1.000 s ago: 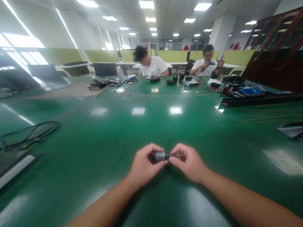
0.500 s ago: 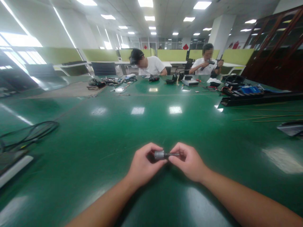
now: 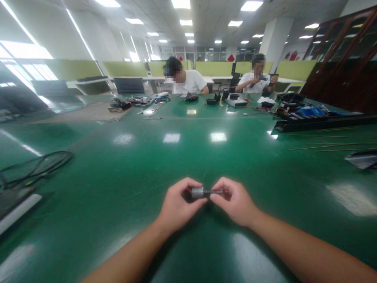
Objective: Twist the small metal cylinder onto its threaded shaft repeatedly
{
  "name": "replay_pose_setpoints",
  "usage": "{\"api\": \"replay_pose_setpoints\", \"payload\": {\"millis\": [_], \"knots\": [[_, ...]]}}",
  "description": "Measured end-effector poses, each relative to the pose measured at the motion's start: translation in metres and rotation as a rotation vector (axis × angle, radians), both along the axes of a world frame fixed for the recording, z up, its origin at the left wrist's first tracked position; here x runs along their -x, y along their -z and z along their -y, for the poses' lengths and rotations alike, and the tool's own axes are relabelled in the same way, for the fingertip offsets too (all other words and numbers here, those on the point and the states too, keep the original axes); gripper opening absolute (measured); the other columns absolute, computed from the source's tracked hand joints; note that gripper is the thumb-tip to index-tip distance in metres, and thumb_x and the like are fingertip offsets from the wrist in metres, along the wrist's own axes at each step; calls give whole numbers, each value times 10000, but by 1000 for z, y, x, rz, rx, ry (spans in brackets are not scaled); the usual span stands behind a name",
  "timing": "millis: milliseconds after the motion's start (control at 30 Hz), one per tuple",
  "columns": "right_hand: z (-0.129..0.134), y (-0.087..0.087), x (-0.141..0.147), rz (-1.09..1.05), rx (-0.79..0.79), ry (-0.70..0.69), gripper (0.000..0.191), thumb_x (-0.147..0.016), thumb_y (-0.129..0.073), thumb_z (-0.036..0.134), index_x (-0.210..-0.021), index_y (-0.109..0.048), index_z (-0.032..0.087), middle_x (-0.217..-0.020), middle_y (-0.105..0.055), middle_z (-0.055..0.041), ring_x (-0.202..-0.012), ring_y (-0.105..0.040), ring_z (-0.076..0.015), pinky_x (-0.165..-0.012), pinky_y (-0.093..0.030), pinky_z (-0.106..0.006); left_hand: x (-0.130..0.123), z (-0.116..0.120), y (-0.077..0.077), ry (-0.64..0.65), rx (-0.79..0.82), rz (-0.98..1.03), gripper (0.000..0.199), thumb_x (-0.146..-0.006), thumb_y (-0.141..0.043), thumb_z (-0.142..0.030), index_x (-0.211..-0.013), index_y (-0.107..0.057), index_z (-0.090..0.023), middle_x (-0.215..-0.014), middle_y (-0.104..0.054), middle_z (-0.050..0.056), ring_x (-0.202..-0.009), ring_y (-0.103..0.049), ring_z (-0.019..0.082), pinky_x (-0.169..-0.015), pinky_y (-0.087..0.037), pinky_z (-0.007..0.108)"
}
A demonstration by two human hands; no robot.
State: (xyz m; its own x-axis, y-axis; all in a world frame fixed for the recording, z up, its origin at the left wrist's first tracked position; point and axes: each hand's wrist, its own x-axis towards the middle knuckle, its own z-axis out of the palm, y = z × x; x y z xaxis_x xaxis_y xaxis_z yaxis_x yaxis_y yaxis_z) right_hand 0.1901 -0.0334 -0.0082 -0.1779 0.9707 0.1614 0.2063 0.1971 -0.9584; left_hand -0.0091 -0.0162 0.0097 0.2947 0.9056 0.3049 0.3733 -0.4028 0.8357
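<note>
Between my two hands lies a small grey metal cylinder (image 3: 197,192), held level with a thin dark shaft (image 3: 214,192) leading off its right side. Its exact kind is too small to make out. My left hand (image 3: 176,202) curls thumb and fingers around the cylinder's body, which partly hides the left end. With closed fingertips, my right hand (image 3: 234,200) pinches the shaft and covers its far tip. Both hands are low over the glossy green table (image 3: 188,161), at the near middle.
Black cables (image 3: 44,165) and a flat device (image 3: 17,208) lie at left. Thin rods (image 3: 338,145) and a black channel (image 3: 318,122) are at right. Tools and electronics line the far side, where two people in white shirts (image 3: 193,80) sit, one holding something up.
My hands and the held piece stay practically in place. Across the table, the left person's head has shifted slightly right.
</note>
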Motion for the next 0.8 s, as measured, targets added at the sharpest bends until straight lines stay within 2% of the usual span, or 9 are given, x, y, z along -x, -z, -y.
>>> {"api": "replay_pose_setpoints", "payload": {"millis": [367, 800], "knots": [[1, 1, -1, 18, -5, 7, 107, -831, -662, 266, -825, -608, 174, -720, -631, -1, -629, -547, -133, -607, -426, -244, 0, -1, 2, -7, 0, -3, 218, -729, -779, -286, -881, -669, -175, -846, -691, 30, -752, -645, 176, -683, -486, 272], [1, -1, -1, 41, -8, 25, 93, -822, -663, 258, -827, -611, 182, -694, -609, 9, -609, -534, -132, -585, -415, -238, -1, 1, -2, -16, 9, 7, 218, -733, -778, -292, -878, -668, -172, -838, -690, 33, -738, -642, 174, -670, -482, 270]]}}
